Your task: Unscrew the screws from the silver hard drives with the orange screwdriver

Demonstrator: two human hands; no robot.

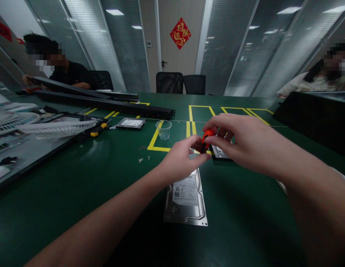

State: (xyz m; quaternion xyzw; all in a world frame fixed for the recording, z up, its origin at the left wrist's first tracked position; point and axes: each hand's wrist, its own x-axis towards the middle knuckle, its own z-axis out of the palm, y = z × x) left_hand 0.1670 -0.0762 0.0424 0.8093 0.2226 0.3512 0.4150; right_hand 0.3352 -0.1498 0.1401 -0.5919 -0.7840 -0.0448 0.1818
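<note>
Between the fingertips of my right hand (239, 135) is the red top of a short red-and-black screwdriver (207, 138), upright above the far end of a hard drive (186, 198). My left hand (179, 159) closes its thumb and fingers around the lower black part; the tip is hidden. Label side up, the silver drive lies flat on the green table, its far end covered by my left hand. Partly behind my right hand lies a second hard drive (220, 152). Several tiny screws (141, 160) lie left of my left hand.
A clear plastic cup (164, 131) stands beyond my left hand. Farther left are another hard drive (131, 124), a yellow-and-black screwdriver (98, 129), long black bars (111, 104) and white fan grilles (58, 127). One person sits at far left, another at right behind a black object (314, 118).
</note>
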